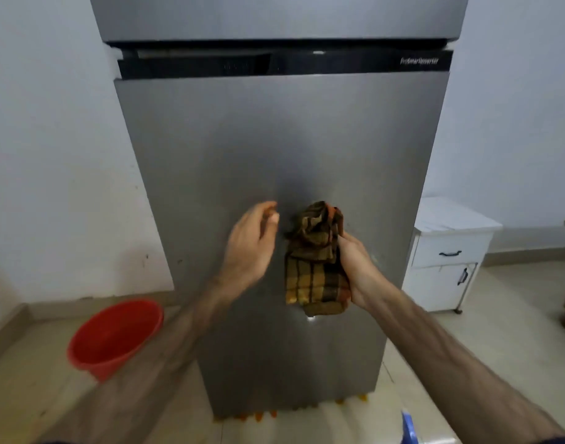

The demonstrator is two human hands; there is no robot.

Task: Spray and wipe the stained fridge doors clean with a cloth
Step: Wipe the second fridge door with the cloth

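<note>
**Me:** Gripping the cloth in my right hand at that moment, fingers curled round one long edge, bunched plaid hanging in front of the lower fridge door. Couldn't tell if the fabric was actually touching the steel or just off it.

**Reviewer:** Left hand?

**Me:** Left hand was empty, fingers loosely curled, just beside the cloth's top edge. Blurred, so finger detail was poor. My read: I was about to refold or take a second hold.

**Reviewer:** How should that step have gone?

**Me:** Fold to a flat pad first. A wad like that only contacts on ridges and smears. Then press flat and stroke with the brushed grain, overlapping passes, top down.

**Reviewer:** Stains visible?

**Me:** Nothing clear on the door panel. A pale mark showed near the right edge beside my wrist, plus a bright glint under the cloth, maybe wet spray. Too blurred to say.

**Reviewer:** Upper door?

**Me:** Upper door only partly in frame, state unknown. I judged the task mid-way at best.

**Reviewer:** Sprayer?

**Me:** Blue object at the bottom edge, couldn't identify it. Red bucket on the floor to the left, white cabinet to the right, both well apart from my hands.
</note>
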